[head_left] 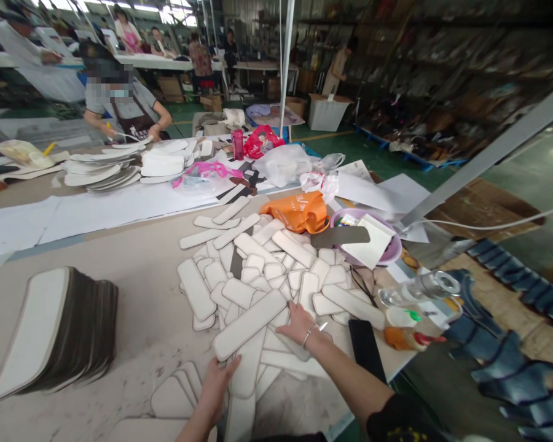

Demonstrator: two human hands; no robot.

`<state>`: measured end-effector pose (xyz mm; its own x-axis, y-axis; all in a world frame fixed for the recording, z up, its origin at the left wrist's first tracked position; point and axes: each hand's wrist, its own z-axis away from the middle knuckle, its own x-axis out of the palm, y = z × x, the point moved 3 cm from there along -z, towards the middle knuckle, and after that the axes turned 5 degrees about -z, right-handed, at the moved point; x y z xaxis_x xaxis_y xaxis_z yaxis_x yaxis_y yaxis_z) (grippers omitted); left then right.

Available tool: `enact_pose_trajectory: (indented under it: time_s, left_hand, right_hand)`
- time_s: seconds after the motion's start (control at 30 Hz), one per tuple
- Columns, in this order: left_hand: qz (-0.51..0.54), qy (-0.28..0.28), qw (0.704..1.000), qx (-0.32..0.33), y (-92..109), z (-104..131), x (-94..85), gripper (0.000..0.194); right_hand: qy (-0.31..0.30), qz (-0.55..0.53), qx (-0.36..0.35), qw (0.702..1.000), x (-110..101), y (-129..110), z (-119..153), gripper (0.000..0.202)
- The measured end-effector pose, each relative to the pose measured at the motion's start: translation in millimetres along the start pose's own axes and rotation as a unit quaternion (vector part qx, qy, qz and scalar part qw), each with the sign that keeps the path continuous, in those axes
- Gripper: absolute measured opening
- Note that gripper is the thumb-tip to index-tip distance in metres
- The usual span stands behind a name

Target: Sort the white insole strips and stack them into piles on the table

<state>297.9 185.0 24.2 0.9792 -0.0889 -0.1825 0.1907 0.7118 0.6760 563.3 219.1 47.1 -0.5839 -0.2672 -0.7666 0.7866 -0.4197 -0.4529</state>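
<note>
Long pale pad point(250, 324) above a heap of similar pads point(274, 270) on a table point(152, 307); left hand point(220, 379) pinches its near end, right hand point(299, 323), fingers spread, at its far end.

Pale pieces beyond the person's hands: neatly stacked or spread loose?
Spread loose: the pale pieces beyond the left hand and right hand overlap at many angles, unlike the orderly stack at the left.

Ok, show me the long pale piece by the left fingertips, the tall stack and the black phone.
Long pale piece point(250, 324), head view: middle of its top.
Tall stack point(83, 331), head view: its dark-edged side.
Black phone point(367, 350), head view: its flat face.
</note>
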Motion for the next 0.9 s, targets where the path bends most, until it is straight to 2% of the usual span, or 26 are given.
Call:
enact_pose_trajectory:
  time_s: [0.07, 0.13, 0.2, 0.27, 0.33, 0.37, 0.4, 0.47, 0.53, 0.57, 0.63, 0.7, 0.77, 0.83, 0.9]
  left_hand:
    - [0.040, -0.028, 0.998, -0.041, 1, 13, 4.0, 0.052]
    - [0.082, -0.096, 0.988, -0.092, 2, 25, 7.8, 0.048]
    - [0.111, -0.175, 0.969, -0.133, 3, 32, 7.9, 0.047]
    - [0.114, -0.226, 0.956, -0.147, 4, 32, 3.2, 0.048]
    - [0.087, -0.265, 0.952, -0.129, 4, 27, -2.4, 0.051]
    - [0.065, -0.284, 0.950, -0.115, 4, 23, -4.3, 0.052]
    - [0.038, -0.298, 0.949, -0.099, 3, 19, -5.3, 0.052]
    - [-0.010, -0.302, 0.950, -0.078, 2, 12, -5.2, 0.053]
    - [-0.012, -0.274, 0.959, -0.070, 3, 9, -3.1, 0.054]
    - [0.009, -0.259, 0.964, -0.067, 5, 9, -1.5, 0.056]
    - [0.066, -0.244, 0.966, -0.063, 10, 13, 2.6, 0.060]
    - [0.098, -0.248, 0.962, -0.061, 15, 20, 7.6, 0.064]
    - [0.083, -0.252, 0.963, -0.055, 19, 24, 12.4, 0.068]
    - [0.039, -0.234, 0.971, -0.019, 23, 26, 15.0, 0.068]
    - [-0.008, -0.221, 0.975, 0.016, 27, 26, 15.3, 0.065]
  right_hand:
    - [-0.022, -0.055, -0.004, 0.998, 16, -4, 9, 0.070]
    - [-0.040, -0.122, -0.003, 0.992, 29, -5, 16, 0.058]
    - [-0.076, -0.225, -0.003, 0.971, 40, -3, 21, 0.053]
    - [-0.143, -0.361, -0.001, 0.922, 50, 0, 24, 0.053]
    - [-0.218, -0.475, 0.022, 0.852, 59, 4, 28, 0.055]
    - [-0.250, -0.505, 0.032, 0.826, 64, 5, 29, 0.056]
    - [-0.272, -0.512, 0.036, 0.814, 68, 5, 30, 0.056]
    - [-0.274, -0.481, 0.024, 0.832, 74, 5, 31, 0.055]
    - [-0.233, -0.449, -0.002, 0.862, 78, 2, 33, 0.056]
    - [-0.213, -0.452, -0.008, 0.866, 79, -1, 35, 0.057]
    - [-0.202, -0.503, -0.005, 0.841, 81, -8, 41, 0.063]
    - [-0.232, -0.572, 0.005, 0.787, 81, -17, 49, 0.069]
    - [-0.258, -0.618, 0.009, 0.742, 81, -25, 55, 0.073]
    - [-0.241, -0.628, 0.000, 0.740, 81, -31, 56, 0.074]
    - [-0.196, -0.616, -0.007, 0.763, 84, -33, 56, 0.073]
